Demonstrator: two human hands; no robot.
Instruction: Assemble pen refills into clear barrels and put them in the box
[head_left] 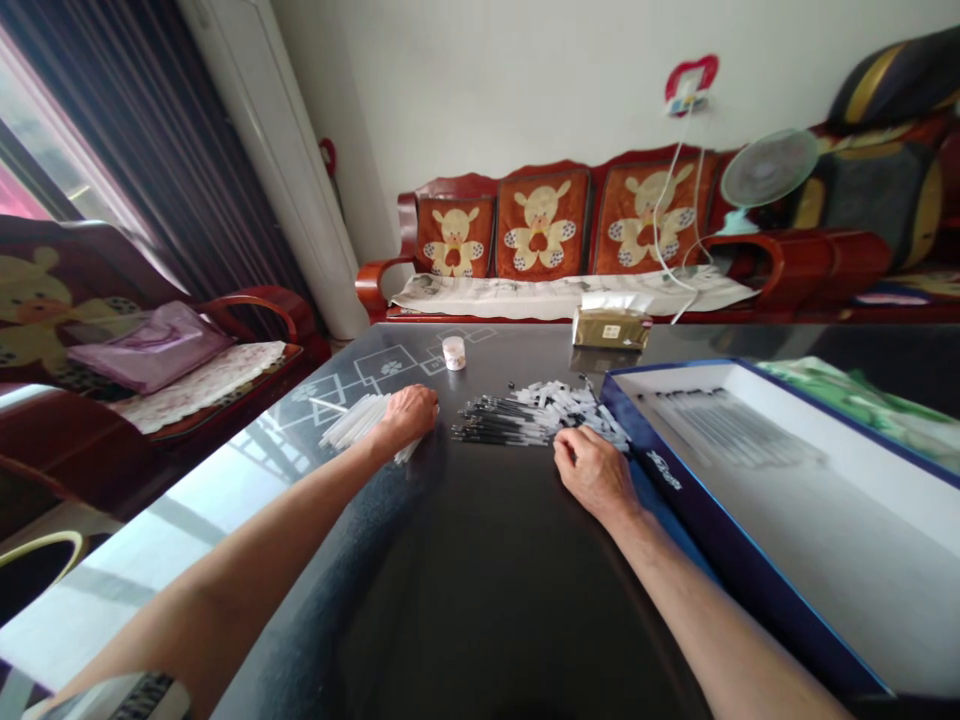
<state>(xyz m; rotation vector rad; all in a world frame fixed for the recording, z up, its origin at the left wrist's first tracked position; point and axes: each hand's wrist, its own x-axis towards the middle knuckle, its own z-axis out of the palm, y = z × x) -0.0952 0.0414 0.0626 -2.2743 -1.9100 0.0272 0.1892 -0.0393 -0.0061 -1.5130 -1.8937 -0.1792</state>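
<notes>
My left hand (411, 412) is at the right end of a pile of thin white translucent tubes (355, 420), its fingers curled downward; what lies under them is hidden. To the right of it, several slim black-tipped rods like pen refills (495, 420) lie side by side on the dark table. Small white and clear caps (564, 402) are heaped beyond my right hand (592, 470). That hand rests near the heap with its fingers curled in, and I cannot see what they hold, if anything.
A large dark-blue box (660, 470) with a white inside stands at the right, a row of clear, dark-ended pens (735, 425) in it. Farther back are a small white cup (454, 353) and a tissue pack (611, 326). A green-and-white packet (847, 400) lies behind the box.
</notes>
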